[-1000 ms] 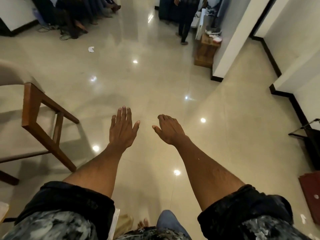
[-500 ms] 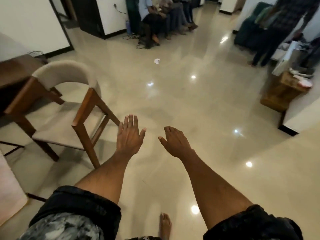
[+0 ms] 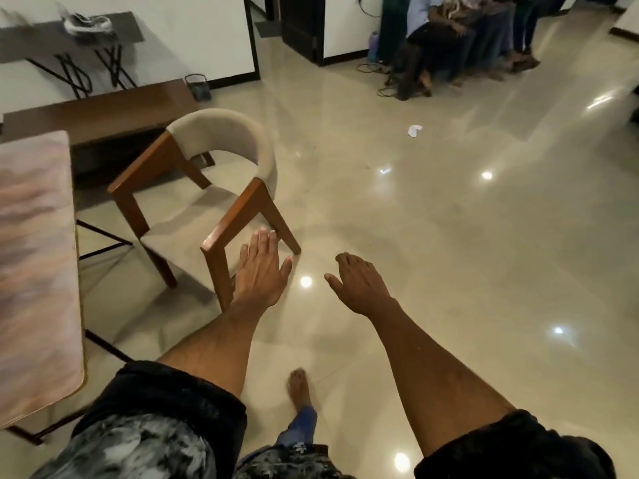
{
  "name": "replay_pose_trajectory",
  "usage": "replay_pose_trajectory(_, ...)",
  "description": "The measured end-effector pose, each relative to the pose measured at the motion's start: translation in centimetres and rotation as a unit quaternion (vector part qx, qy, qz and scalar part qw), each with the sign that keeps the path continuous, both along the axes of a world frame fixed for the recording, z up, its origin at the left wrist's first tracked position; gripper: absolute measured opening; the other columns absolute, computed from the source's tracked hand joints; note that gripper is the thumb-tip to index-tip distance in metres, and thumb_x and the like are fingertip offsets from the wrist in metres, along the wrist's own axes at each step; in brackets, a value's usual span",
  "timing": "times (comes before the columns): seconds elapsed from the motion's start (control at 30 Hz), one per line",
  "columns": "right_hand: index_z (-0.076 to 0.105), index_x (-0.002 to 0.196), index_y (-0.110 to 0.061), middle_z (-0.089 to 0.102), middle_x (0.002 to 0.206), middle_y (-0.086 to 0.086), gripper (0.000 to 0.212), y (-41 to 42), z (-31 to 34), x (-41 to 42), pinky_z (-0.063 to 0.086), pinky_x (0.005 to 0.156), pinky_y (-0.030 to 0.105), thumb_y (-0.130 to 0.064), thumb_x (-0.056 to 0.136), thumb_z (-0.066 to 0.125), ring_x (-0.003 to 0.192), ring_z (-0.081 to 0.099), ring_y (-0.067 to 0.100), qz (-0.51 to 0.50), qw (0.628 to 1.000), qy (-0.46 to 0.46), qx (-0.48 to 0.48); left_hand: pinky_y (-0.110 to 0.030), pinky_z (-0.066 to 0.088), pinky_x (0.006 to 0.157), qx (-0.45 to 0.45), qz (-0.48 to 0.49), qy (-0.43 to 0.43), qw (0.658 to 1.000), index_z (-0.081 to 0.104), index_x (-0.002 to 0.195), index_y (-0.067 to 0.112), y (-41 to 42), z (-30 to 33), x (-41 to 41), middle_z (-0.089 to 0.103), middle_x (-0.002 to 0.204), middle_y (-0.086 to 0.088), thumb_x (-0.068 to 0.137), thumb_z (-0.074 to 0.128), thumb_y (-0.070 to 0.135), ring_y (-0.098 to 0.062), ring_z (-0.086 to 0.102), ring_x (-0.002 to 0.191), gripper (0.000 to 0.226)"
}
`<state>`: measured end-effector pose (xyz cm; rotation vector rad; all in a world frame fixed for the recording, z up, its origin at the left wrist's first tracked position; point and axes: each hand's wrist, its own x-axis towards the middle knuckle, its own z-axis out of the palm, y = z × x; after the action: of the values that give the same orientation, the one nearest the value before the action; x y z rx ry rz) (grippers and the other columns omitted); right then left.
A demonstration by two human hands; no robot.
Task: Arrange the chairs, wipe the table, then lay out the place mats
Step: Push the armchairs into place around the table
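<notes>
Step 1, chairs. Chair (image 3: 207, 188) at 10 o'clock, angled off the table (image 3: 38, 271) at 9. Left hand (image 3: 261, 271) flat, fingers straight, holding nothing, prob. not touching the armrest yet. Right hand (image 3: 359, 285) relaxed, empty. Next: grip frame w/ both, push in.

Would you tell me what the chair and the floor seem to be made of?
Chair: apparently wood, brown frame with a smooth sheen, and a matte beige padded back and seat, probably fabric. Floor: likely polished tile, glossy beige with sharp light reflections.
</notes>
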<state>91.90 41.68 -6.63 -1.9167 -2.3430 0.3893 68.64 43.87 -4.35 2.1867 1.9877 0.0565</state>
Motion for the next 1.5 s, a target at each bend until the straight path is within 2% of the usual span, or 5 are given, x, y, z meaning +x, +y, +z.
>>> replay_pose_trajectory(0.43,0.05,0.138,-0.007,0.058,0.136,0.012,0.052,21.0,2.2,-1.7,0.045,0.106,0.046,-0.049,0.11,0.039,0.129,0.056,0.033,0.082,0.995,-0.047,0.015,-0.04,-0.012,0.127,0.004,0.092,-0.03,0.995,-0.006,0.17,0.013,17.3,0.5,-1.9,-0.01,0.178,-0.007,0.111,0.011,0.061,-0.025,-0.01,0.165,0.077)
replay_pose_trajectory(0.67,0.052,0.133,-0.008,0.06,0.131,0.011,0.047,31.4,0.8,-4.3,0.047,0.101,0.045,-0.048,0.11,0.041,0.122,0.058,0.032,0.166,0.985,-0.037,-0.005,-0.047,0.0,0.134,-0.026,0.162,-0.045,0.985,0.0,0.17,0.013,23.8,-1.1,-4.4,-0.005,0.178,-0.01,0.11,0.013,0.059,-0.027,-0.006,0.165,0.077)
replay_pose_trajectory(0.9,0.052,0.136,-0.008,0.06,0.136,0.011,0.047,44.2,1.1,-5.0,0.046,0.104,0.044,-0.046,0.109,0.044,0.128,0.057,0.031,0.237,0.971,-0.039,0.003,-0.042,-0.009,0.13,-0.021,0.239,-0.044,0.97,-0.004,0.17,0.013,32.2,-0.9,-5.0,-0.013,0.178,-0.008,0.112,0.015,0.057,-0.025,-0.012,0.165,0.076)
replay_pose_trajectory(1.1,0.046,0.149,-0.009,0.056,0.149,0.012,0.053,51.5,0.4,-8.1,0.045,0.111,0.042,-0.046,0.111,0.043,0.136,0.055,0.029,0.311,0.95,-0.028,-0.011,-0.042,-0.011,0.13,-0.05,0.307,-0.038,0.95,-0.007,0.17,0.013,35.6,-2.2,-5.6,-0.016,0.177,-0.007,0.112,0.015,0.056,-0.025,-0.015,0.164,0.076)
replay_pose_trajectory(1.5,0.048,0.144,-0.009,0.058,0.145,0.012,0.049,64.9,-1.7,-14.3,0.047,0.11,0.044,-0.044,0.111,0.042,0.132,0.056,0.03,0.396,0.915,-0.062,-0.041,-0.041,-0.007,0.131,-0.063,0.38,-0.064,0.921,-0.006,0.17,0.013,46.5,-6.1,-9.9,-0.012,0.178,-0.008,0.112,0.016,0.055,-0.024,-0.012,0.165,0.075)
